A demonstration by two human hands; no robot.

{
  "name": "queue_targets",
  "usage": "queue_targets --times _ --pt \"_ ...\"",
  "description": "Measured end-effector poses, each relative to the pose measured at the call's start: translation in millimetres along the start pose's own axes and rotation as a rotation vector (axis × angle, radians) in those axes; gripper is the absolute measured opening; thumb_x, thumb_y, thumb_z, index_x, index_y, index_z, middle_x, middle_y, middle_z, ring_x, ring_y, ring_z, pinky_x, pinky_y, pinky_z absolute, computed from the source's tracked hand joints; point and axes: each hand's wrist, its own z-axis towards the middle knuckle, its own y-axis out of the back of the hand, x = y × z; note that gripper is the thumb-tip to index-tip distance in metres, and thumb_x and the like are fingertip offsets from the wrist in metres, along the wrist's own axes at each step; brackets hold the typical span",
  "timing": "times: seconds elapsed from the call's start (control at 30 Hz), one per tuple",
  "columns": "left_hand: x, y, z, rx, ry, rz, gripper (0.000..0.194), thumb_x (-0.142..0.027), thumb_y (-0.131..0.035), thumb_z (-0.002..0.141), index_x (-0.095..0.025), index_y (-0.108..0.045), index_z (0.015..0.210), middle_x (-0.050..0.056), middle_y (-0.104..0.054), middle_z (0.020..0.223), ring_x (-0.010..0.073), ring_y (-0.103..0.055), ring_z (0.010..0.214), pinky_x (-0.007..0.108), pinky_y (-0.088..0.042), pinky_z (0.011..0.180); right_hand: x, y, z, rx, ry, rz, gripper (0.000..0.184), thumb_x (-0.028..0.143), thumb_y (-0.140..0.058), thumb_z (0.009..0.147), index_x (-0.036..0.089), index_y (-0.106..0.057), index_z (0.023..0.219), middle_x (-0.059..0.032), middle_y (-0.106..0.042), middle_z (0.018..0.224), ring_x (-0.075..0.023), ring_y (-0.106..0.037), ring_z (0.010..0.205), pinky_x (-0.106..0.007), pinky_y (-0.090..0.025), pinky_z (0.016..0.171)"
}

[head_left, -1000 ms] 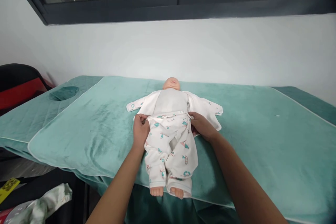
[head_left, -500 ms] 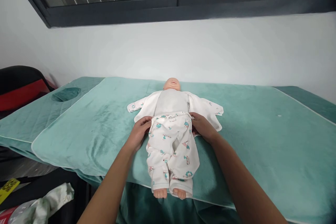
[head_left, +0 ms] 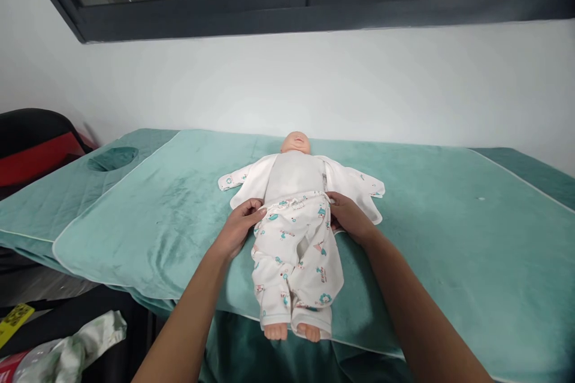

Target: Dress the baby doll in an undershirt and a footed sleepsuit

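Note:
A baby doll [head_left: 295,142] lies on its back, head toward the wall and bare feet toward me. It wears white printed pants [head_left: 287,251] pulled up to the waist, with a small gap at the crotch. A white jacket [head_left: 353,182] with printed cuffs is spread open around its pale torso. My left hand [head_left: 242,224] pinches the waistband at the left hip, thumb on top. At the opposite hip my right hand [head_left: 348,215] grips the waistband, its fingertips partly hidden behind the cloth.
The doll lies on a green padded bed [head_left: 440,251] with a face hole [head_left: 113,158] at the left. Behind it are a white wall and a barred window [head_left: 188,15]. A black-and-red chair [head_left: 40,149] stands far left; a crumpled cloth [head_left: 90,341] and a bottle are lower left.
My left hand has shifted its hold at the left hip, and its thumb now lies over the waistband. The right hand has stayed at its hip. The view moved slightly.

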Motion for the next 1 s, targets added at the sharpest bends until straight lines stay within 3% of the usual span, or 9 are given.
queue_targets --times 0.13,0.23,0.4,0.5,0.6,0.7,0.83,1.0 --pt "3.7 -0.2 -0.2 0.002 -0.099 0.093 0.027 -0.037 -0.071 0.079 -0.018 -0.054 0.073 0.007 -0.053 0.133 0.0233 -0.052 0.116 0.029 -0.04 0.092 1.7 -0.8 -1.2 -0.004 0.0 -0.017 0.032 0.023 -0.058 0.074 0.024 -0.064 0.105 0.0042 -0.06 0.059 -0.0123 -0.055 0.046 -0.022 -0.047 0.042" --pt "3.4 -1.3 -1.1 0.025 -0.15 0.173 0.026 -0.037 -0.07 0.08 -0.018 -0.055 0.072 0.009 -0.047 0.142 0.0273 -0.044 0.132 0.033 -0.035 0.103 2.0 -2.8 -0.6 -0.024 0.0 -0.041 0.034 0.022 -0.056 0.073 0.023 -0.064 0.106 0.0041 -0.06 0.058 -0.0127 -0.055 0.046 -0.022 -0.046 0.041" --pt "-11.4 -1.3 0.9 0.117 -0.186 0.263 0.023 -0.036 -0.07 0.081 -0.02 -0.057 0.071 0.008 -0.04 0.153 0.0291 -0.035 0.142 0.038 -0.031 0.109 -0.8 -4.3 2.9 -0.082 0.021 -0.138 0.046 0.017 -0.052 0.069 0.022 -0.064 0.113 0.004 -0.06 0.055 -0.0142 -0.054 0.044 -0.024 -0.046 0.041" --pt "-22.6 -2.6 10.1 0.106 -0.184 0.301 0.024 -0.038 -0.064 0.085 -0.021 -0.054 0.071 0.008 -0.052 0.143 0.0278 -0.044 0.135 0.037 -0.034 0.105 -2.7 -3.5 2.3 -0.045 0.093 -0.163 0.051 0.018 -0.049 0.069 0.024 -0.064 0.117 0.0049 -0.059 0.055 -0.013 -0.052 0.043 -0.023 -0.044 0.04" --pt "-25.6 -6.6 29.0 -0.052 -0.221 0.386 0.027 -0.038 -0.059 0.087 -0.021 -0.048 0.07 0.004 -0.068 0.1 0.0218 -0.059 0.102 0.031 -0.04 0.086 -3.8 -3.2 0.2 -0.003 0.133 -0.159 0.049 0.018 -0.046 0.069 0.024 -0.067 0.113 0.0053 -0.058 0.056 -0.0113 -0.05 0.043 -0.021 -0.043 0.04" --pt "-19.3 -12.3 53.9 -0.239 -0.241 0.439 0.027 -0.038 -0.058 0.086 -0.022 -0.044 0.069 -0.005 -0.048 0.065 0.015 -0.047 0.068 0.027 -0.035 0.067 -2.9 -3.7 -0.3 -0.007 0.12 -0.15 0.045 0.02 -0.046 0.069 0.022 -0.069 0.107 0.0053 -0.056 0.056 -0.0104 -0.05 0.043 -0.021 -0.043 0.04" --pt "-5.5 -19.8 77.9 -0.315 -0.238 0.371 0.026 -0.038 -0.055 0.087 -0.022 -0.041 0.071 -0.006 -0.038 0.063 0.0135 -0.038 0.063 0.026 -0.033 0.064 1.4 -4.6 1.6 -0.048 0.041 -0.13 0.038 0.026 -0.048 0.074 0.022 -0.071 0.103 0.0056 -0.053 0.052 -0.0105 -0.048 0.041 -0.021 -0.042 0.039" --pt "3.8 -21.2 80.4 -0.257 -0.254 0.305 0.021 -0.038 -0.056 0.086 -0.022 -0.047 0.075 -0.003 -0.048 0.072 0.015 -0.047 0.072 0.027 -0.038 0.07 2.6 -7.4 0.2 -0.098 0.031 -0.168 0.041 0.026 -0.048 0.076 0.022 -0.07 0.11 0.0044 -0.054 0.053 -0.0128 -0.05 0.042 -0.023 -0.042 0.039"
